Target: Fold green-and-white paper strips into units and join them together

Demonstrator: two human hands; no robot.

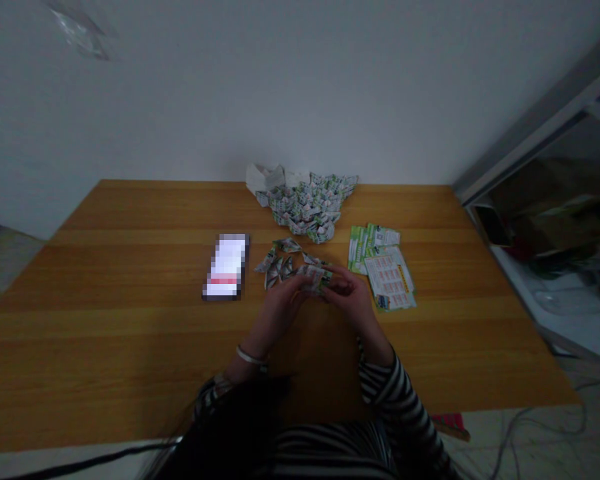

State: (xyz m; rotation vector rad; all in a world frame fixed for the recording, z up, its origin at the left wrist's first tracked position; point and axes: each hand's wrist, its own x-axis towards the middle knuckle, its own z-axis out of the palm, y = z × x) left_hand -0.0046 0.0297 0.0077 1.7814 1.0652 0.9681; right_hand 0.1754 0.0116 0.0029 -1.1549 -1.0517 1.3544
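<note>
Paper (pixel 318 277), pinched in the fingers of both left hand (pixel 281 303) and right hand (pixel 355 297), above the table (pixel 155 360) just beside some folded pieces (pixel 273 272), likely light, thin, easily creased or torn, so best held gently by its edges

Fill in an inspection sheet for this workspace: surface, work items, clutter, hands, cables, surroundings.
Surface: wooden table, pale wall behind.
Work items: folded paper piece, held; loose folded pieces nearby; folded-paper cluster at back; printed sheets at right.
Clutter: lit phone at left, screen pixelated.
Hands: left hand and right hand both hold the folded paper piece.
Cables: black cable, lower left; thin cable on floor, right.
Surroundings: apparent shelving at right, contents too dim to identify.
</note>
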